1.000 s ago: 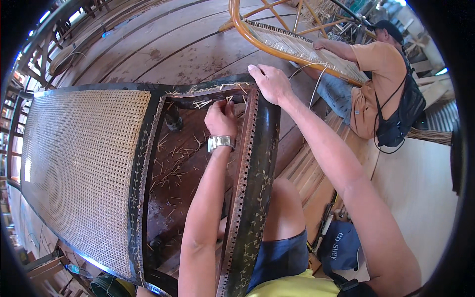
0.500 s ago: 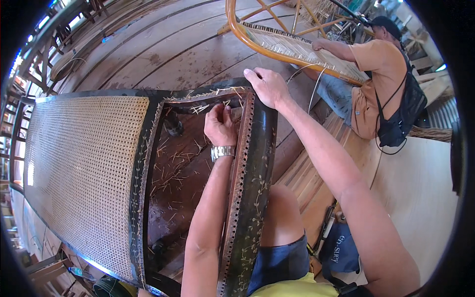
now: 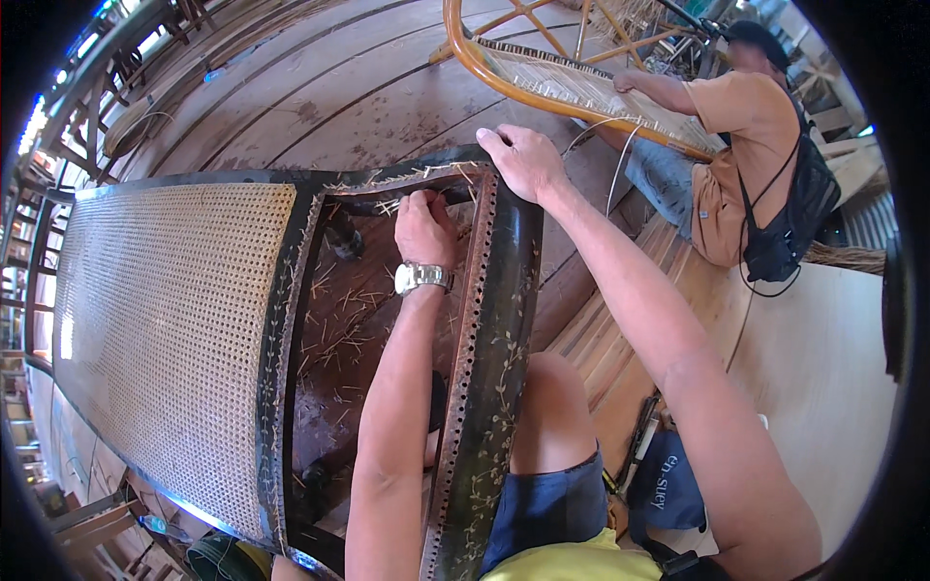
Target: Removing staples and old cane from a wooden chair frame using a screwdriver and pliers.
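A dark wooden seat frame (image 3: 499,378), painted with pale vines and pierced by rows of small holes, lies across my lap. Its near section is an open gap, and woven cane mesh (image 3: 170,339) fills the section to the left. Through the gap reaches my left hand (image 3: 426,230), a metal watch (image 3: 419,279) on its wrist. Its fingers are pinched together under the far rail, beside short cane ends (image 3: 389,206); what they hold is hidden. My right hand (image 3: 526,167) grips the frame's far right corner.
Beyond my right arm a seated person (image 3: 746,145) works on a curved, lighter-coloured frame (image 3: 572,92) strung with cane. Cane scraps (image 3: 344,324) are scattered beneath the gap. A dark blue pouch (image 3: 666,484) lies on planks beside my right leg.
My left hand has shifted slightly left along the far rail, and its wrist has turned so the watch face shows. The right hand stays on the corner. The other person's head has turned.
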A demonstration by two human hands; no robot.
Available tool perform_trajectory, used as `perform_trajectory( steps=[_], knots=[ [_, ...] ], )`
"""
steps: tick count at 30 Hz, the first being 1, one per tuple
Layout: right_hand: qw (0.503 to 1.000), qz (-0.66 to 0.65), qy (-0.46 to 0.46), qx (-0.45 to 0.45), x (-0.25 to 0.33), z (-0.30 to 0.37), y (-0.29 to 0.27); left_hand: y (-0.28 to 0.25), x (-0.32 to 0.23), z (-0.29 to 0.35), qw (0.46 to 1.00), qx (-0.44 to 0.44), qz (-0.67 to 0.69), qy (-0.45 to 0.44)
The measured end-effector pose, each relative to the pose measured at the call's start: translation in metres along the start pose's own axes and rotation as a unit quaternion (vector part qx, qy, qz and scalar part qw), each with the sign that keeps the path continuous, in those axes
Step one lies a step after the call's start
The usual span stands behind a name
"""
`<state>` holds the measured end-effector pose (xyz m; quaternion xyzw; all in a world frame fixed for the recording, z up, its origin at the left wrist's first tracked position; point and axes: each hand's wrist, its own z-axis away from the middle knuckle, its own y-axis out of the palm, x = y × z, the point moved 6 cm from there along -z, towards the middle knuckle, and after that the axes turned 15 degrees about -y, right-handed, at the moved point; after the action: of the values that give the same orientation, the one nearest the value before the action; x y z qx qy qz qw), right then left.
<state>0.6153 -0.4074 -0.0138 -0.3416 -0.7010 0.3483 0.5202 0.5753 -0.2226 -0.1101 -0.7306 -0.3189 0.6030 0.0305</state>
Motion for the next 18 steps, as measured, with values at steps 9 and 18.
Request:
perform_trajectory(
  steps=[9, 18],
  knots=[
    [0.982, 0.109, -0.152, 0.013, -0.049, -0.028, 0.022, -0.127, 0.043, 0.082, 0.81, 0.521, -0.27, 0.005],
    [0.96, 0.115, -0.117, -0.228, -0.03, 0.024, 0.001, -0.533, 0.142, 0.196, 0.89, 0.045, -0.277, -0.36]
  ],
)
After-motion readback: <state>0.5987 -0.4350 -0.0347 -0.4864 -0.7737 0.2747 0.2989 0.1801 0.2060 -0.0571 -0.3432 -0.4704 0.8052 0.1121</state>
